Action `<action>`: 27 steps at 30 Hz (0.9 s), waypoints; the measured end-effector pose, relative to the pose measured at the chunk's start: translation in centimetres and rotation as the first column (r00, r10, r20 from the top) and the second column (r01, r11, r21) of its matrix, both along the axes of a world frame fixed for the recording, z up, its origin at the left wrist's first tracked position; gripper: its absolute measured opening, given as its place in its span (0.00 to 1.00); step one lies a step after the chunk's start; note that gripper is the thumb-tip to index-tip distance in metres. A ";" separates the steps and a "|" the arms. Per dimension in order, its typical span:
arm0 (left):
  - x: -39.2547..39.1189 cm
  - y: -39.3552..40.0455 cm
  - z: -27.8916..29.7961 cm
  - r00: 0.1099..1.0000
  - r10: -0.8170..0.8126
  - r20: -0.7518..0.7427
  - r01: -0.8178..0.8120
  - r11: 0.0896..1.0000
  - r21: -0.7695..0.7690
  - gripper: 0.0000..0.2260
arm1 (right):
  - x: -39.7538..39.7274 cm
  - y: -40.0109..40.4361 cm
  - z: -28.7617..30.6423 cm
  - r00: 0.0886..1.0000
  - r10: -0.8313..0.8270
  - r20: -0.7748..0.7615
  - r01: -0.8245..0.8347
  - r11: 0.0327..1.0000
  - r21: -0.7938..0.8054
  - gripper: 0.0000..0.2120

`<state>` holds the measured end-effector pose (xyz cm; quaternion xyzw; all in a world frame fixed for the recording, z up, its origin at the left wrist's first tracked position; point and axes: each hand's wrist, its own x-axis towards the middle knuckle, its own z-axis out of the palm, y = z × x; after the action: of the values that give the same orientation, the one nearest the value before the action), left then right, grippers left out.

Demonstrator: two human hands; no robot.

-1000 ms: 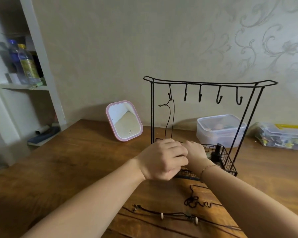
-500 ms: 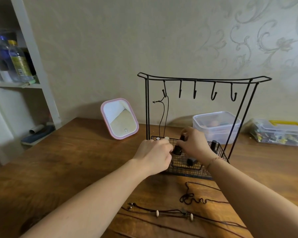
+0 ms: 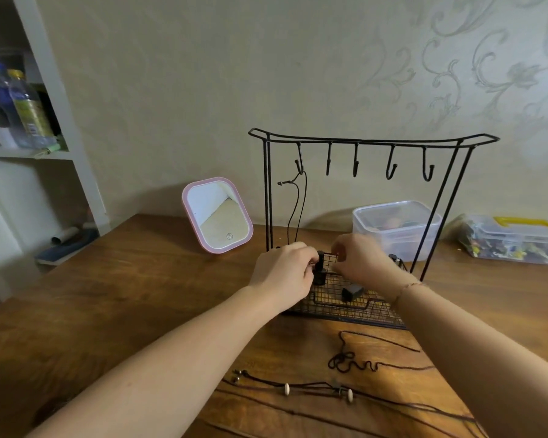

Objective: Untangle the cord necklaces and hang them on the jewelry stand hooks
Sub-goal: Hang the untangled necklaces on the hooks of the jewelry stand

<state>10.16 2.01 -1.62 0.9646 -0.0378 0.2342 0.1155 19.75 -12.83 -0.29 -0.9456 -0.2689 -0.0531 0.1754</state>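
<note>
Both hands meet over the wire basket at the foot of the jewelry stand [image 3: 374, 141]: the left hand [image 3: 283, 270] has its fingers curled in beside a small black bottle-like object [image 3: 319, 269] standing in the basket, apparently pinching at it, while the right hand [image 3: 359, 259] closes its fingertips on something too small to make out, just above the mesh. What either hand actually holds cannot be told for certain. One thin black cord necklace [image 3: 298, 210] already hangs from the leftmost hook, its knotted end sticking out sideways; the four other hooks [image 3: 391, 167] are bare. By the look of it, the job is at an early stage, with one necklace up and the rest to go. On the wooden table [image 3: 140, 279], nearer the person, a dark cord [image 3: 353, 363] lies in a loose squiggle of loops, and a second cord with pale beads [image 3: 317, 388] and small metal ends stretches flat across the grain, its strands running off to the right; both appear to need freeing and lifting. The stand is slim black wire with a grid basket [image 3: 345, 306]. Behind stand a pink-rimmed mirror [image 3: 217, 214], a clear plastic tub [image 3: 396, 227] and a lidded box of small parts [image 3: 516, 241].
</note>
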 end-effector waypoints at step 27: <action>4.2 -0.7 -0.1 0.977 0.183 -0.114 -0.155 0.963 0.221 0.31 | -0.6 -1.0 -1.0 0.996 0.066 -0.064 -0.058 0.992 0.110 0.27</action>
<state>14.35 1.28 -1.73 0.9845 0.0278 0.1730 -0.0056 19.16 -13.87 -1.30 -0.9271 -0.2888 -0.0301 0.2369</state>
